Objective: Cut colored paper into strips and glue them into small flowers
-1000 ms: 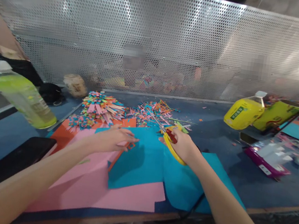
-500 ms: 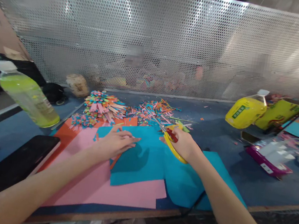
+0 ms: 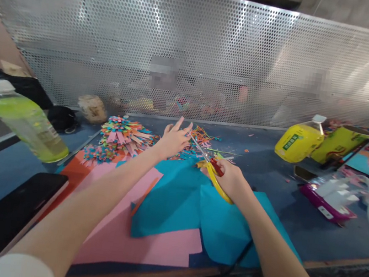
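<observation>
- Flat pink paper sheet (image 3: 168,249) near the table's front edge.
- Bright blue paper sheet (image 3: 174,208) overlapping the pink one, with a thin orange paper strip (image 3: 145,195) along its left side.
- Right hand (image 3: 229,176) closed around metal scissors with yellow and red handles (image 3: 216,184), above the blue paper, blades slanting away leftward.
- Left hand (image 3: 174,140) just beside the blade tips, fingers spread apart.
- Loose heap of multicoloured paper shreds (image 3: 206,135) behind it.
- Perforated silver metal panel (image 3: 207,35) at the back.
</observation>
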`<action>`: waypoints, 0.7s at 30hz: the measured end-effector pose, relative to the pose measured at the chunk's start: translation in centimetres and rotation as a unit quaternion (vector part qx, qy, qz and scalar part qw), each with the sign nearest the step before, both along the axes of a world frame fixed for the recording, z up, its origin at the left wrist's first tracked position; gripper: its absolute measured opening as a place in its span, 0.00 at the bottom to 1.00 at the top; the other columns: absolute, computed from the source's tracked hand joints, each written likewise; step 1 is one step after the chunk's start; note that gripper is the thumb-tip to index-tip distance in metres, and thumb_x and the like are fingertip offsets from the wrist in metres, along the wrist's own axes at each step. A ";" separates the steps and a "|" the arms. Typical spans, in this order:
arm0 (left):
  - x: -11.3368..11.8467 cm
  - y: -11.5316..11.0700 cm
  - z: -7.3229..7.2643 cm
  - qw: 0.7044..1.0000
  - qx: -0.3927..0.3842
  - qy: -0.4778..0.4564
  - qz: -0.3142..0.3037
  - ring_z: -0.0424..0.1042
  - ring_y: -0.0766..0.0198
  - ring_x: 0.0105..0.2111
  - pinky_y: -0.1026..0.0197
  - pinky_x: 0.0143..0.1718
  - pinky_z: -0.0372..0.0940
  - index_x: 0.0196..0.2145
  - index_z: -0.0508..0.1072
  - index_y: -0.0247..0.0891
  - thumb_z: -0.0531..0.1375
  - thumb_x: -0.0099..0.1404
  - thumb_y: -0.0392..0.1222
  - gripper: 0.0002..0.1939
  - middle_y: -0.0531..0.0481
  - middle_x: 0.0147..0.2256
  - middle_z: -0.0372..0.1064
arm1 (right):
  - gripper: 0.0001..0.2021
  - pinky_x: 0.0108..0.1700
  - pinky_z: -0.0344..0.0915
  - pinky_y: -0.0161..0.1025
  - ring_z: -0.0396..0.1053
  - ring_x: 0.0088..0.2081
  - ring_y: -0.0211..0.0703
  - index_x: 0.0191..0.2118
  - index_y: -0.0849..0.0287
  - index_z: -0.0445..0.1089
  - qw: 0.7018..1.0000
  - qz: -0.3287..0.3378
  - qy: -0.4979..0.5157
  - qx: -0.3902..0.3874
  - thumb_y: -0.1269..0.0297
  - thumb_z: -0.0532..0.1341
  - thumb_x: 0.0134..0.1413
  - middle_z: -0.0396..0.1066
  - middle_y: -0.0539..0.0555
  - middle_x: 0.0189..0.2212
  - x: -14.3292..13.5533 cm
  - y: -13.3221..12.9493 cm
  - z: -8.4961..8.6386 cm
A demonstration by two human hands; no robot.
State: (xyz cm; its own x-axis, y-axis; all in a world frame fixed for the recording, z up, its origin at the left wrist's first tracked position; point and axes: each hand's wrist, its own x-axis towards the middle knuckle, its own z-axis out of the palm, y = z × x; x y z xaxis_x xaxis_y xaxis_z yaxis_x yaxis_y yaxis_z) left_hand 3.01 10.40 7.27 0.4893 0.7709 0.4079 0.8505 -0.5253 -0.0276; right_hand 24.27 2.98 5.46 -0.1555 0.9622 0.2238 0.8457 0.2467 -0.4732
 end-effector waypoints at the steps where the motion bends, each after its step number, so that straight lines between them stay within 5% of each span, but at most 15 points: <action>1: 0.1 -0.3 -0.2 1.000 0.000 0.002 0.024 0.40 0.44 0.60 0.38 0.53 0.44 0.41 0.72 0.39 0.50 0.62 0.40 0.14 0.45 0.60 0.47 | 0.21 0.23 0.52 0.32 0.62 0.23 0.37 0.26 0.57 0.60 1.000 -0.003 -0.002 0.001 0.42 0.56 0.41 0.66 0.50 0.22 0.1 0.1 -0.1; 3: -0.3 -1.6 -0.7 0.997 -0.036 0.001 0.065 0.44 0.43 0.59 0.40 0.51 0.48 0.45 0.69 0.40 0.50 0.62 0.41 0.16 0.42 0.60 0.46 | 0.21 0.24 0.53 0.32 0.62 0.23 0.38 0.26 0.58 0.60 1.000 -0.006 -0.009 -0.003 0.42 0.56 0.41 0.66 0.50 0.22 0.0 0.2 -0.3; 7: -2.0 -6.7 -1.6 0.990 -0.124 0.015 0.062 0.68 0.56 0.43 0.57 0.44 0.60 0.46 0.68 0.38 0.52 0.60 0.44 0.17 0.42 0.43 0.69 | 0.22 0.25 0.54 0.33 0.64 0.24 0.39 0.26 0.58 0.61 0.999 0.016 -0.031 -0.014 0.40 0.55 0.41 0.67 0.52 0.22 -0.5 0.1 -0.6; 13: -3.6 -14.6 -2.0 0.966 -0.199 0.093 0.137 0.68 0.50 0.42 0.52 0.41 0.61 0.45 0.68 0.37 0.55 0.56 0.46 0.19 0.40 0.41 0.70 | 0.22 0.24 0.53 0.33 0.64 0.23 0.40 0.24 0.58 0.59 0.998 0.030 -0.052 -0.027 0.40 0.56 0.40 0.66 0.51 0.21 -1.3 -0.5 -0.7; 21: -4.0 -16.0 -3.5 0.967 -0.175 0.118 0.142 0.68 0.54 0.41 0.55 0.40 0.60 0.56 0.57 0.36 0.47 0.61 0.31 0.24 0.39 0.38 0.70 | 0.22 0.23 0.51 0.33 0.64 0.24 0.42 0.23 0.58 0.59 0.994 0.043 -0.099 -0.006 0.41 0.55 0.41 0.67 0.52 0.22 -1.7 -0.9 -0.7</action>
